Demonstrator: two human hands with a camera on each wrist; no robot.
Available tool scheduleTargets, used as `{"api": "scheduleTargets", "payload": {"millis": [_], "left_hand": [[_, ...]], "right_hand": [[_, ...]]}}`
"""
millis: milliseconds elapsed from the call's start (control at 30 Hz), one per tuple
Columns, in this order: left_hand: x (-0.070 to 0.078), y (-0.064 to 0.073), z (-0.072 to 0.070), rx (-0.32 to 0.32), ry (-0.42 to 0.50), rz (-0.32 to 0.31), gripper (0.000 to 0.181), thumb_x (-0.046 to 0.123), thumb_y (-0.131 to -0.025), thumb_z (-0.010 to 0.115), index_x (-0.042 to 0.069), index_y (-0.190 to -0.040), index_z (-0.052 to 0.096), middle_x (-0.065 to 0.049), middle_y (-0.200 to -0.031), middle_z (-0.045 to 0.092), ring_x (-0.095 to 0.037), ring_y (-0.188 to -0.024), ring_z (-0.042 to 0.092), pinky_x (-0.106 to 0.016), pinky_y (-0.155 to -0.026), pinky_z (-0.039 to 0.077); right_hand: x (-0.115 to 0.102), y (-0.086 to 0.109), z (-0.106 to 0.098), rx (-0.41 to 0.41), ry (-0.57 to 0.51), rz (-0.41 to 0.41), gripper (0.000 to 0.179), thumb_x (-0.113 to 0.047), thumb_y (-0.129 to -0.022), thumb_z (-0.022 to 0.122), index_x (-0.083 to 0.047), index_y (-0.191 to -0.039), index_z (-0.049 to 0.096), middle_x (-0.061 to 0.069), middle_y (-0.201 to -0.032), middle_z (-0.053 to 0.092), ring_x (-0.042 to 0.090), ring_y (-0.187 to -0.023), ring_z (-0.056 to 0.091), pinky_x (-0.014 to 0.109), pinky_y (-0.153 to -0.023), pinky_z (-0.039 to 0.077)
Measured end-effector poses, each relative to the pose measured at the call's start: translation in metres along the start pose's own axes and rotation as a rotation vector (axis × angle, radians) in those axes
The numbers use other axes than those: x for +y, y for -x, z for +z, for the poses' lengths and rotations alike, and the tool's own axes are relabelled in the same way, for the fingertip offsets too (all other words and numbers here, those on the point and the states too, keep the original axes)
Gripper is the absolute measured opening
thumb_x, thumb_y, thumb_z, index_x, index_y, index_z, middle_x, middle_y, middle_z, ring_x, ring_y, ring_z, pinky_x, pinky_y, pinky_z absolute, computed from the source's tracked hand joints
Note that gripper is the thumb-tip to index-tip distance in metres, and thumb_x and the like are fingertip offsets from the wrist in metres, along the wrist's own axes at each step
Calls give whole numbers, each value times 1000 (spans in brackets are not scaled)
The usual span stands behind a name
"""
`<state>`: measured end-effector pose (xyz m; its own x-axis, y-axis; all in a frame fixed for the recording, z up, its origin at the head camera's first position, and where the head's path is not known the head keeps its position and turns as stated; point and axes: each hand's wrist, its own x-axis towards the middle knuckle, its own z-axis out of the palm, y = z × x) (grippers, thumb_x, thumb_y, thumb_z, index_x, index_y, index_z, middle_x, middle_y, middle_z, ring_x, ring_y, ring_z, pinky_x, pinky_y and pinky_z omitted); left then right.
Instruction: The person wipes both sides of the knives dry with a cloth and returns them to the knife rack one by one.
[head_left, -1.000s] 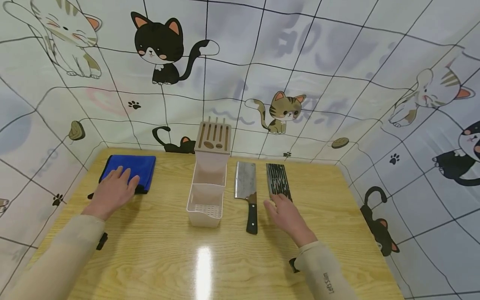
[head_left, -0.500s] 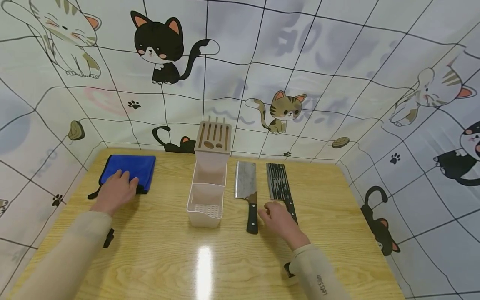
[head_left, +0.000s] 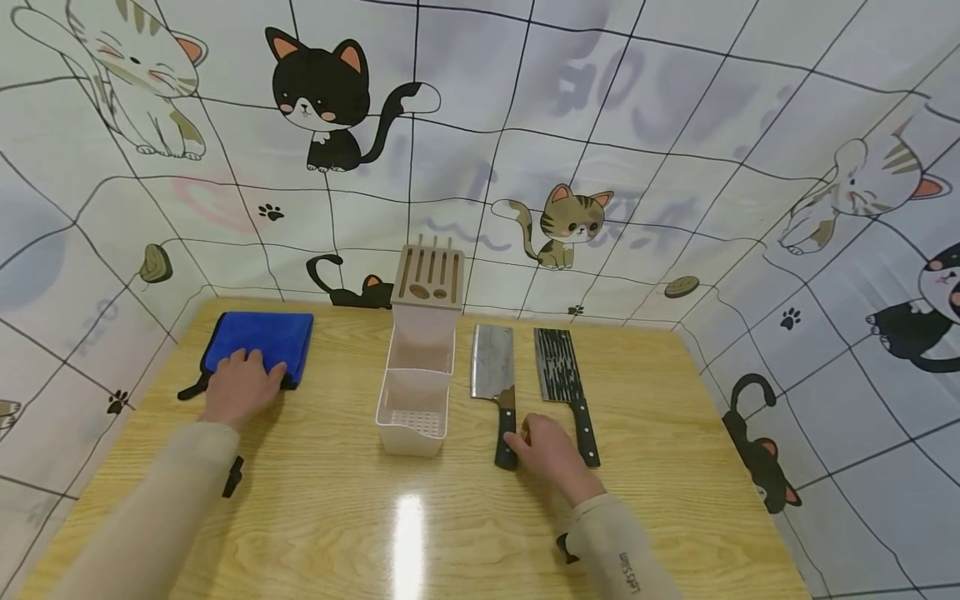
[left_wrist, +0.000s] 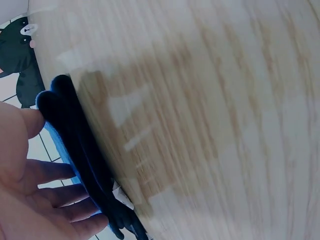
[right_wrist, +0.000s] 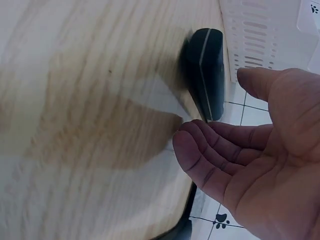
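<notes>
My left hand (head_left: 243,390) rests on the near edge of a folded blue cloth (head_left: 264,333) with black trim, at the table's left. In the left wrist view its relaxed fingers lie over the cloth's dark edge (left_wrist: 82,135). A cleaver (head_left: 492,362) with a plain grey blade and black handle lies right of centre. My right hand (head_left: 551,454) is at that handle, thumb over it in the head view. From the right wrist, bent fingertips are close to the handle (right_wrist: 206,75), with the thumb apart on its other side. A second cleaver (head_left: 557,367), black-and-silver patterned, lies to the right.
Left of the plain cleaver stands a pale plastic knife holder (head_left: 412,429) with a slotted brown top (head_left: 429,275) and an open lower front. The wooden table (head_left: 337,517) meets a cat-print sheet (head_left: 465,158) at the back and sides.
My right hand has moved left and nearer, off the patterned cleaver, uncovering its handle, to the plain cleaver's handle. My left hand has shifted slightly right and toward the cloth's near edge.
</notes>
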<state>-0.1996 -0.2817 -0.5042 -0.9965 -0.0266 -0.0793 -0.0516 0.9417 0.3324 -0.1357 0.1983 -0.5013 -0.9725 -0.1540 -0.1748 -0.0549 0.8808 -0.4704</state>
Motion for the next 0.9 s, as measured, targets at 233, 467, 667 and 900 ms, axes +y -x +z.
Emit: {"api": "scheduleTargets", "payload": {"millis": [233, 467, 667, 900], "left_hand": [[1, -2, 4, 52, -44, -6, 68, 37, -103, 58, -27, -124, 48, -52, -127, 43, -70, -118, 40, -78, -92, 43], [2, -8, 4, 36, -51, -14, 66, 36, -100, 63, -26, -119, 51, -52, -123, 44, -71, -117, 41, -79, -90, 44], [5, -9, -3, 0, -58, -14, 70, 36, -97, 67, -28, -119, 50, -54, -124, 42, -71, -118, 40, -78, -91, 44], [6, -11, -7, 9, -58, 23, 63, 34, -92, 74, -24, -106, 56, -48, -110, 52, -66, -105, 51, -73, -83, 50]], "right_hand": [[-1, 0, 5, -15, -38, 31, 34, -35, -101, 67, -8, -86, 54, 2, -70, 49, 14, -60, 45, 28, -53, 37], [-1, -8, 4, -80, -33, 76, 37, -40, -101, 66, -8, -86, 54, 5, -74, 53, 18, -64, 49, 30, -55, 40], [-3, -16, 4, -108, -25, 116, 36, -39, -98, 68, -7, -87, 58, 5, -76, 57, 19, -67, 53, 30, -57, 43], [-7, -16, 10, -74, -46, 131, 38, -39, -96, 70, -7, -80, 58, 4, -70, 55, 16, -60, 50, 27, -52, 40]]}}
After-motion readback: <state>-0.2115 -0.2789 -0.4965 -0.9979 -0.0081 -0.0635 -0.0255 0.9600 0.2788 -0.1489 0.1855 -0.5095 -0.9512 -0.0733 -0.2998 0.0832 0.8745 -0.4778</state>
